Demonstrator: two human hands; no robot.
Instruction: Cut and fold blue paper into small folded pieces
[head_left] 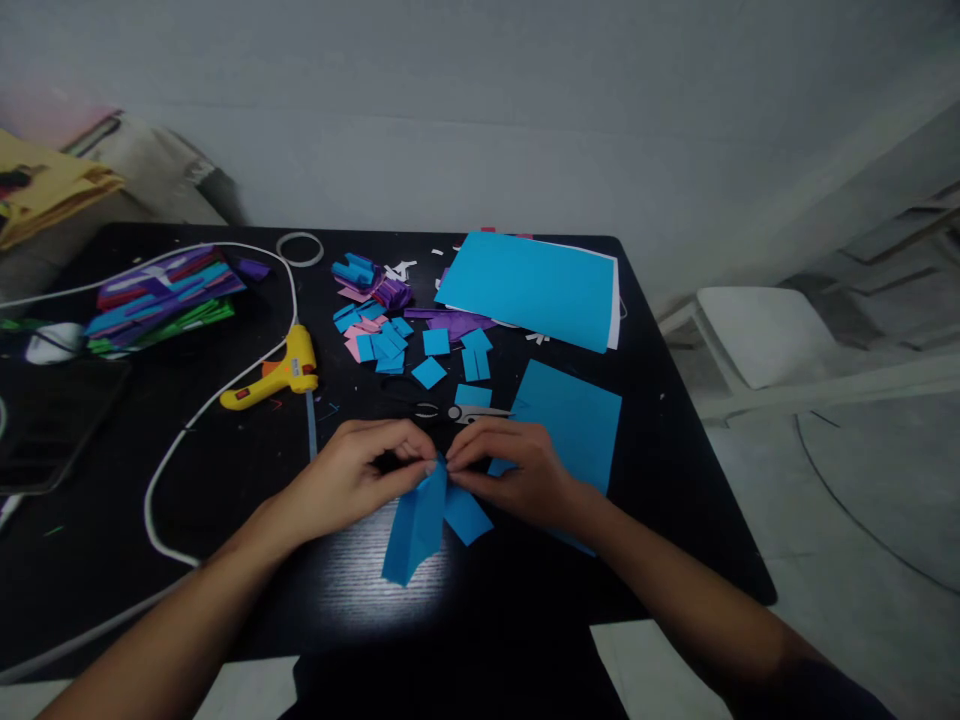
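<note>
A creased strip of blue paper [416, 530] hangs from my left hand [367, 475], its top corner pinched between thumb and fingers. My right hand [514, 465] meets it there, thumb and fingertips closed at the paper's upper edge. Below my right fingers shows a smaller blue paper piece [466, 515]; whether it is attached to the strip I cannot tell. Partly under my right hand and wrist lies a blue sheet [581, 415]. Just beyond my fingertips is a pair of scissors [484, 412], its handles dark and partly hidden.
Small blue and pink paper squares [386, 343] lie in a loose pile on the black table [675, 520]. Behind them is a blue sheet stack [532, 285]. A yellow glue gun [281, 375] with a white cord sits left, near bundled coloured strips [169, 295]. A white stool [757, 330] stands right.
</note>
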